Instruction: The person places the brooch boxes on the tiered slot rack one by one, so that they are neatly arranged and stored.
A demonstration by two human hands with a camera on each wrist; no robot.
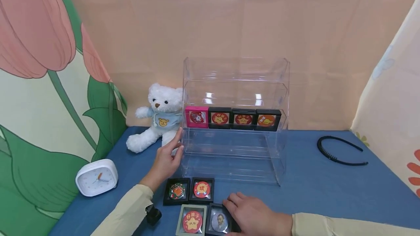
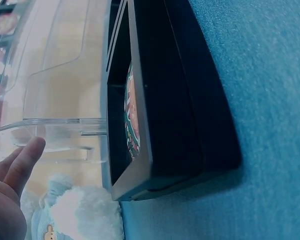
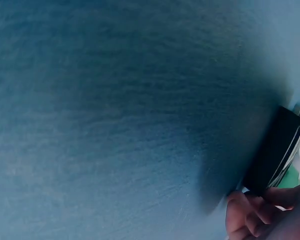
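Observation:
A clear acrylic tiered rack (image 1: 229,148) stands mid-table. My left hand (image 1: 168,161) is at its left side, fingers extended against the clear edge; in the left wrist view the fingertips (image 2: 32,150) reach that edge. My right hand (image 1: 252,212) grips a black-framed box with a round portrait badge (image 1: 219,222), fingers and thumb at opposite ends of the black box (image 3: 274,152) in the right wrist view. Beside it lies a grey-framed badge box (image 1: 192,221). Behind these are two black-framed badge boxes, one green-and-red (image 1: 177,191), one red (image 1: 201,190).
One rack tier holds a pink badge box (image 1: 197,117) and three black ones, the nearest to it a red badge (image 1: 220,118). A white teddy bear (image 1: 160,119) sits left of the rack, a white clock (image 1: 96,177) farther left. A black headband (image 1: 339,151) lies right.

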